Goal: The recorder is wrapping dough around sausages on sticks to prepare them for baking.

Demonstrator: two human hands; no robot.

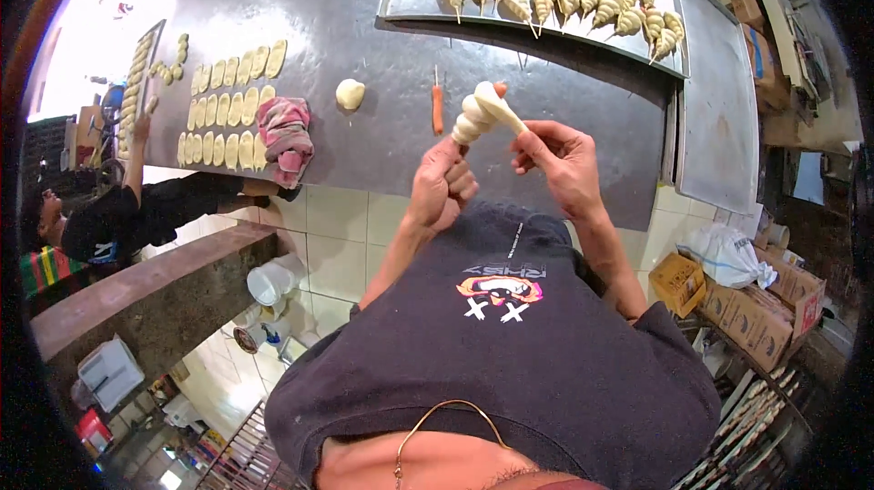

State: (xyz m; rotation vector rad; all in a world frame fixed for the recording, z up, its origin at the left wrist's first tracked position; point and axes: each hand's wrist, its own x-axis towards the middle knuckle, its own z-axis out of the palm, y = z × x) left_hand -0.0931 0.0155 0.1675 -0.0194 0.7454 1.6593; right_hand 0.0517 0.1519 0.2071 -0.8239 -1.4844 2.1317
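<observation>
Above the table's near edge, a spiral of pale dough (478, 117) is wound around a sausage (500, 89), whose orange-red end pokes out at the top. My left hand (441, 185) is closed around the lower end of this dough-wrapped sausage; any stick inside the fist is hidden. My right hand (563, 162) pinches the free tail of the dough strip (512, 119), stretched out to the right. Just left of these, an orange sausage on a stick (438, 111) lies on the dark table (391, 140). A round lump of dough (350, 94) sits farther left.
A metal tray (410, 0) at the far right bears many dough-wrapped pieces. Flat dough ovals (221, 110) lie in rows at left beside a pink-and-grey cloth (286, 137). Another person (118, 217) reaches toward dough pieces at far left. Cardboard boxes (748, 322) stand low at right.
</observation>
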